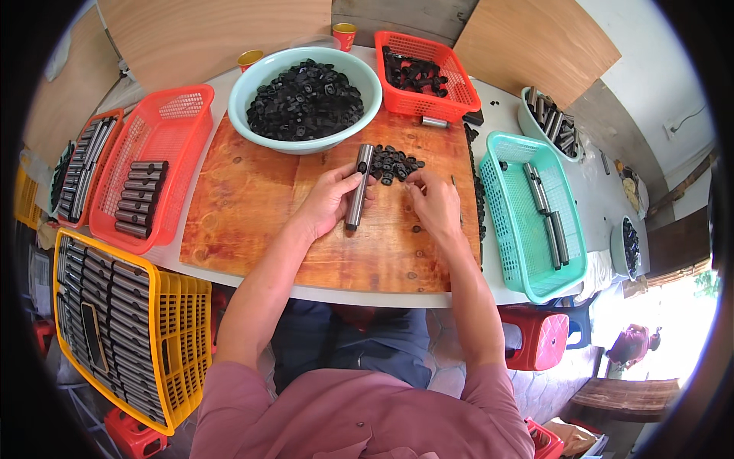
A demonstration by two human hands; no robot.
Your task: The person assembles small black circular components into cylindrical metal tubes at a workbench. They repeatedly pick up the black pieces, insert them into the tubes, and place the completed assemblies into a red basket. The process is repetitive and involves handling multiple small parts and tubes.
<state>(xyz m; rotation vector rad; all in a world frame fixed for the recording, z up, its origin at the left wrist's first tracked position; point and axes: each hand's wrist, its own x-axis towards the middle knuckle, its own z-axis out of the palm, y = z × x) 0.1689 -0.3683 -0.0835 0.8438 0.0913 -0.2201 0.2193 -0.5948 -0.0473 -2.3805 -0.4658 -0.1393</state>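
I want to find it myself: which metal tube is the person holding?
Find the big wooden board mid-table, below the pale blue bowl. The left hand grips one grey metal tube there, black-capped on top. Every other tube lies in a basket.

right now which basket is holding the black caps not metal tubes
The small red basket at the table's far edge, right of the big bowl. The other baskets hold grey metal tubes.

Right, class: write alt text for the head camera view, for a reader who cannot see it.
A person's left hand holds a grey metal tube upright on a wooden board, while the right hand picks at a small pile of black caps. A pale bowl of caps and baskets of tubes surround the board.
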